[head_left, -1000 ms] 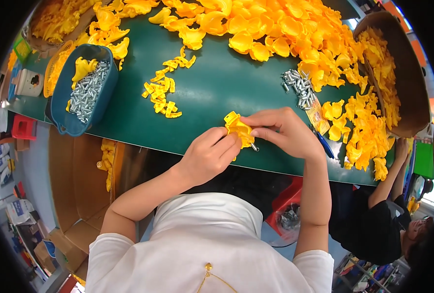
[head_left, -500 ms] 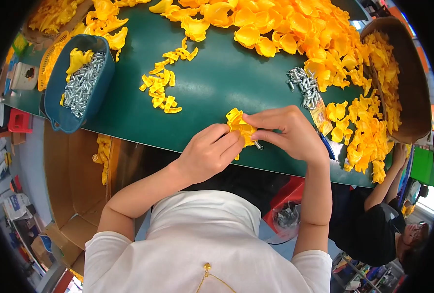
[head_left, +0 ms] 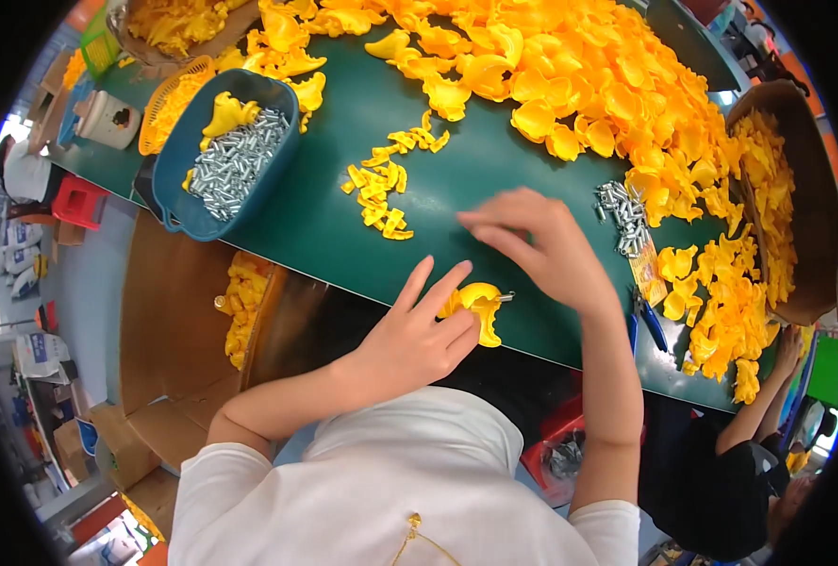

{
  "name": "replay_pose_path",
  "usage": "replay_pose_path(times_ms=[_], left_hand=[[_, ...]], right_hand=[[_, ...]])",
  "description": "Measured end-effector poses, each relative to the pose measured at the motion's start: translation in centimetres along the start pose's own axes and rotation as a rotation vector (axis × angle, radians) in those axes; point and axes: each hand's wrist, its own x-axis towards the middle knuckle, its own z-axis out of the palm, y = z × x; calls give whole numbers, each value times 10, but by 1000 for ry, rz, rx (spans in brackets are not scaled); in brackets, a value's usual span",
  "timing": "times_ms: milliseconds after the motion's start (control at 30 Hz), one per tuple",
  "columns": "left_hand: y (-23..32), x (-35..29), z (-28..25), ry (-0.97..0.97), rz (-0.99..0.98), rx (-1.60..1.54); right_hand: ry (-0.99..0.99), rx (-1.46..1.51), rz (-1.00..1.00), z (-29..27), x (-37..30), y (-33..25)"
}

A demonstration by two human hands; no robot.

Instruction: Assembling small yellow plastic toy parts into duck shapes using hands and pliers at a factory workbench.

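Note:
My left hand [head_left: 417, 332] grips a curved yellow plastic shell [head_left: 486, 304] near the table's front edge, its index and middle fingers raised off it. A small metal spring [head_left: 506, 297] sticks out of the shell's right side. Over the green table, my right hand [head_left: 549, 247] is apart from the shell, its fingers stretched leftward and slightly blurred, with nothing visible in them. To the left of those fingertips lies a loose group of small yellow plastic clips [head_left: 373, 200].
A blue tub [head_left: 161, 203] of metal springs stands at left, beside a yellow basket [head_left: 147, 127]. Yellow shells [head_left: 570, 94] heap at the back. Right lie more springs [head_left: 623, 217], blue-handled pliers [head_left: 652, 321] and a cardboard box [head_left: 810, 198]. A co-worker's arm [head_left: 768, 382] reaches in at far right.
My right hand has let go of the shell and moved up from it. My left hand has lowered with the shell and turned it. The view has shifted, moving the table's contents rightward.

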Motion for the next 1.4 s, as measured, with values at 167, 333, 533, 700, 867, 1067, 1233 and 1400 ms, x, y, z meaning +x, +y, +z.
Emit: replay_pose_path(times_ms=[167,333,533,700,867,1067,1233,1400], left_hand=[[4,-17,10,107,-141,-1],[-1,-13,8,139,-177,-9],[-3,12,33,286,-111,-86],[-1,35,41,282,-32,-62],[4,45,41,250,4,-7],[8,47,43,278,5,28],[10,48,43,267,12,53],[5,50,46,333,55,70]], right_hand=[[87,-34,-191,48,56,9],[39,-151,-99,37,43,18],[224,-163,179,-5,-37,11],[424,230,555,-4,-90,1],[704,232,461,34,-101,-10],[807,-268,288,55,-93,-5],[752,-392,266,57,-94,-10],[626,-494,242,47,-103,-19]])
